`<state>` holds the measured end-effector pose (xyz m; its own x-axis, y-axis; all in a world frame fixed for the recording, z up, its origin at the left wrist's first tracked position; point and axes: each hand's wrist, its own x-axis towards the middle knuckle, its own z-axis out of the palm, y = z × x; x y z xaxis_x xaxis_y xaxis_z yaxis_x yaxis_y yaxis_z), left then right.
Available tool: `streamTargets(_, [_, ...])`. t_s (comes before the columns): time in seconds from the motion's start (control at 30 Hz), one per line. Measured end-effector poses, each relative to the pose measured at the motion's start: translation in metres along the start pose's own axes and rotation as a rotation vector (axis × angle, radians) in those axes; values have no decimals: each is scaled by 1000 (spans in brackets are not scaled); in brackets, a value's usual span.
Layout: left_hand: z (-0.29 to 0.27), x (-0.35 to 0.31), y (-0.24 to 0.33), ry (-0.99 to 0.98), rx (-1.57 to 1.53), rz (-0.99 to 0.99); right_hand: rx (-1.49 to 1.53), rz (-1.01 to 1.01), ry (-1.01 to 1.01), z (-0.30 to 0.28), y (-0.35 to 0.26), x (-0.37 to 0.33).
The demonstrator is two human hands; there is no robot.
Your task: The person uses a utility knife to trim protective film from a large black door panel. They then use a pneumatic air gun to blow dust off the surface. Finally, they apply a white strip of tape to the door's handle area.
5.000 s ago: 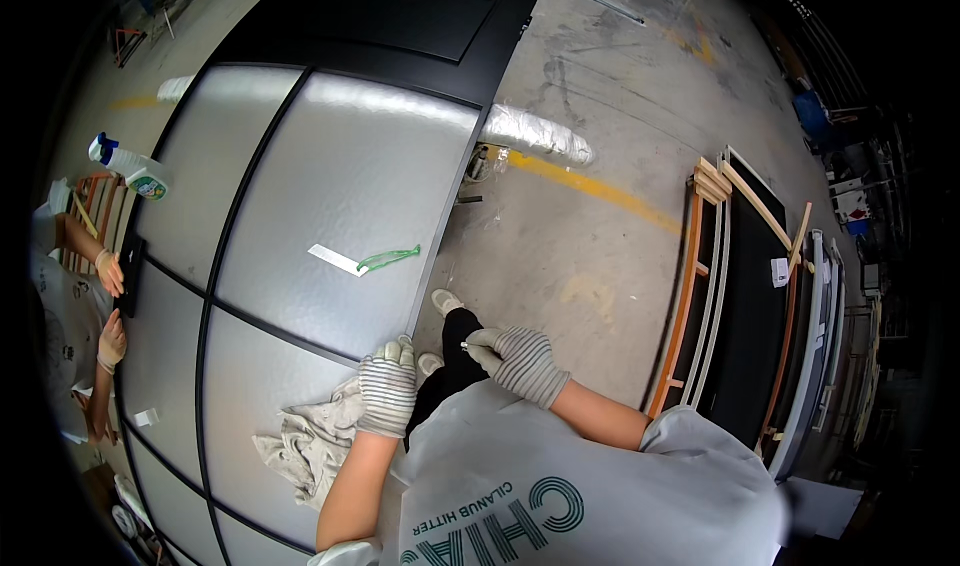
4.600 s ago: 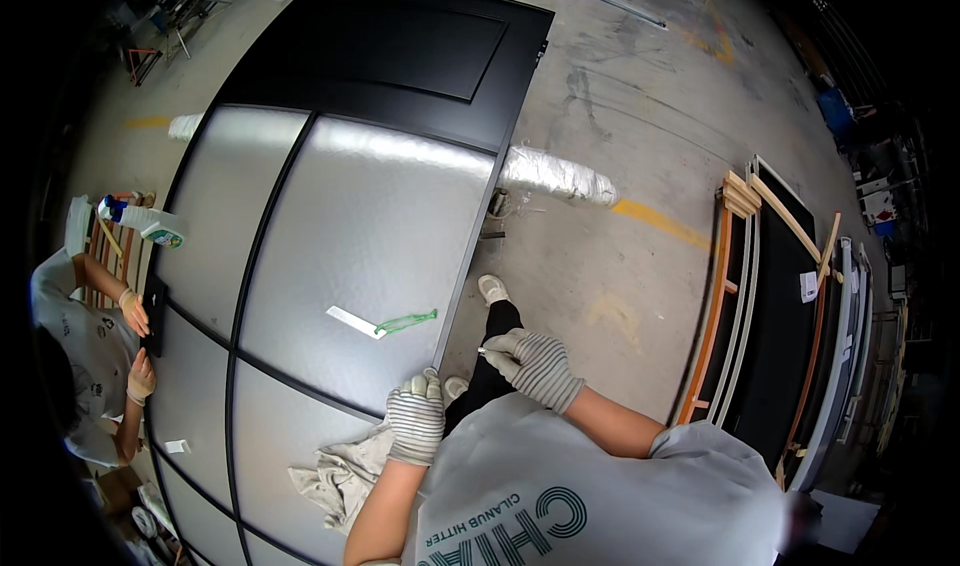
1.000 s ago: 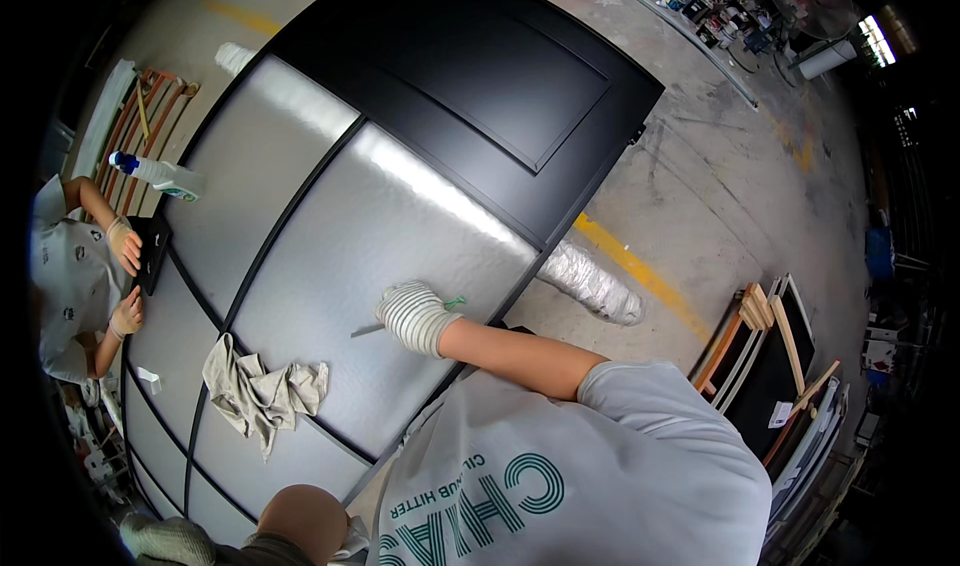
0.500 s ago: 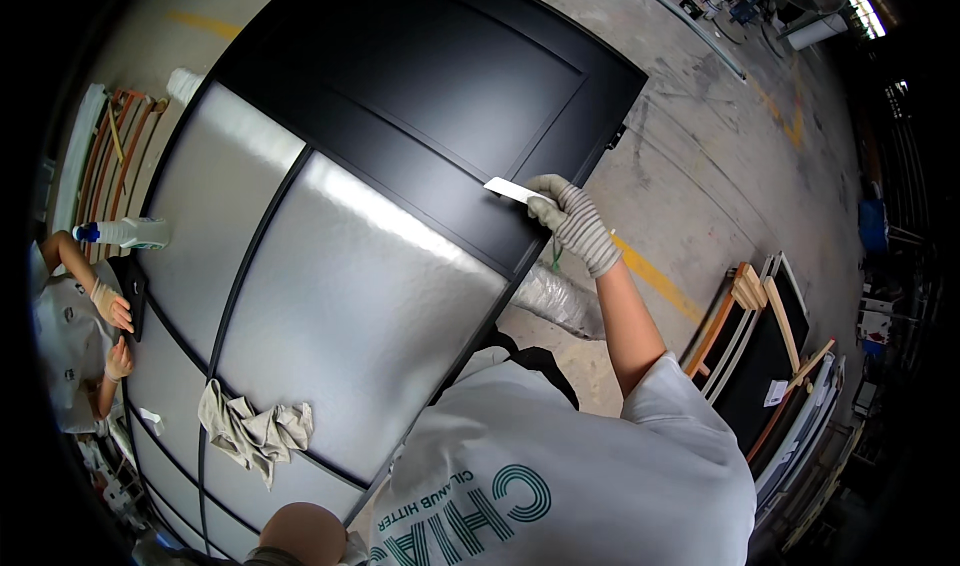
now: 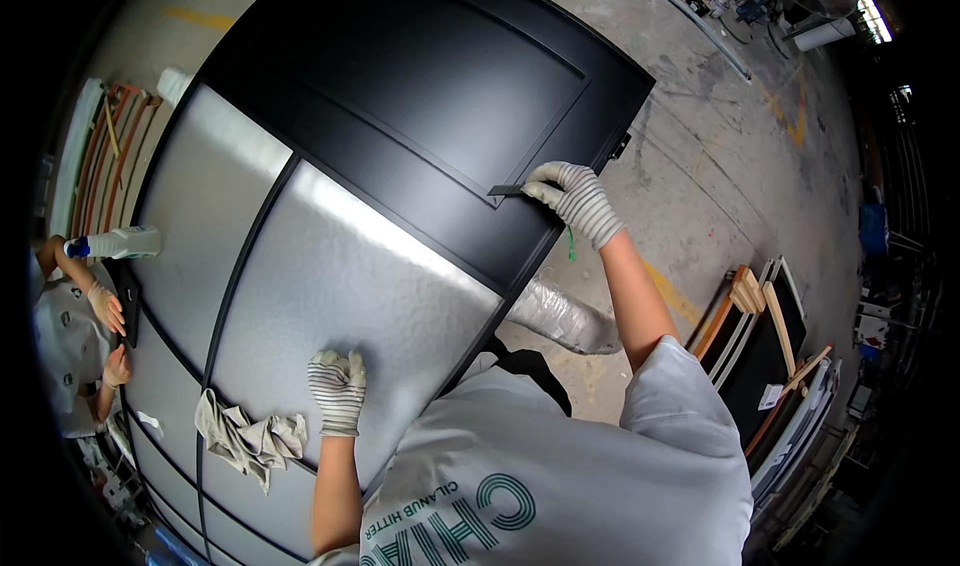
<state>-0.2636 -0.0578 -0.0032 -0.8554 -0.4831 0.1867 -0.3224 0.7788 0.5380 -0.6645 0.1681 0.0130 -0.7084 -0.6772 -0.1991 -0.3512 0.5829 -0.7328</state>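
Note:
My gloved right hand (image 5: 578, 201) pinches a thin, flat blade (image 5: 508, 191) with a slanted end. The blade now looks dark and lies at a corner of the moulded frame line on the black panel (image 5: 440, 96). My gloved left hand (image 5: 337, 393) is above the grey glass-like pane (image 5: 400, 256), with nothing visible in it. Its fingers point forward and down, slightly apart; whether they touch the pane is unclear. A crumpled, pale cloth (image 5: 250, 438) lies left of that hand, across a black bar.
At the left edge stands another person, whose hands (image 5: 112, 336) are at the panel's border. A white bottle (image 5: 125, 243) with a blue top lies nearby. Plastic-wrapped padding (image 5: 565, 316) shows beneath the near edge. Framed panels and wood strips (image 5: 765, 346) lean at right.
My left hand has come into view over the pane. The blade has tilted, turning from bright to dark, and moved slightly right. The cloth stays on the bar.

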Motion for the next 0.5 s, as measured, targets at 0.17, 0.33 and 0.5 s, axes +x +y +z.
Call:
streamTargets(0.17, [21,-5,6,110,191,130,14,-82,-38,-3,4,1])
streamTargets(0.33, [22,-3,7,122,237,131,-24,-74,-85,-1,7,2])
streamTargets(0.5, [23,-5,6,128,253,131,-98,-163,-141,0,9,2])
